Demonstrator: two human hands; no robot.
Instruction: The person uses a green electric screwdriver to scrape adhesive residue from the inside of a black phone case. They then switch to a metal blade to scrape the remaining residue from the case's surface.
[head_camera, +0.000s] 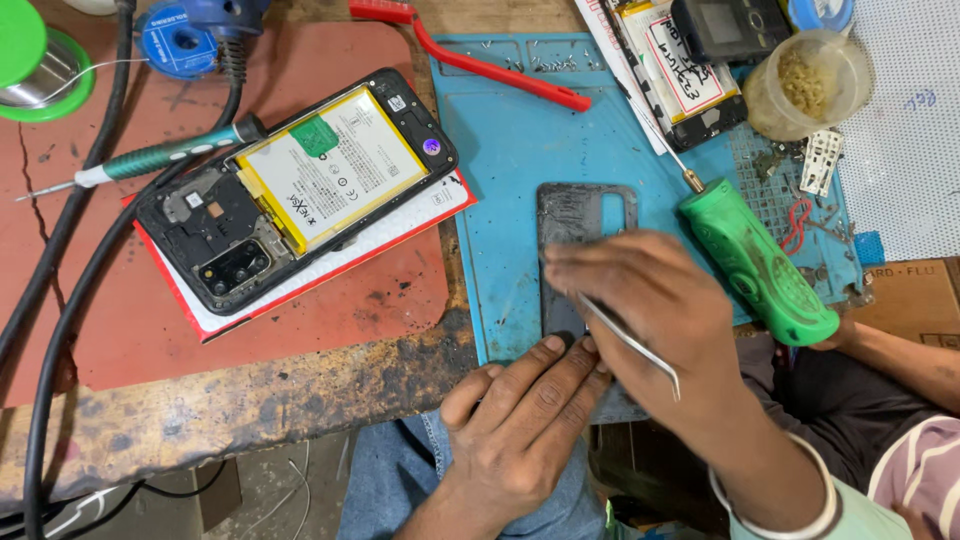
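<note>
A dark phone back panel (575, 215) lies on the blue work mat (510, 140). My left hand (525, 425) presses its fingertips on the panel's near end at the mat's front edge. My right hand (650, 305) hovers over the panel's middle and grips thin metal tweezers (630, 345), their tips pointing toward the panel. Most of the panel's lower half is hidden under both hands.
An opened phone (300, 185) with a yellow-edged battery rests on a red-and-white box, on a red mat (120, 330). Another person's hand at the right holds a green-handled tool (760, 262). A red brush (490, 65), screwdriver (150, 158), solder spools, black cables and a plastic cup (805, 85) lie around.
</note>
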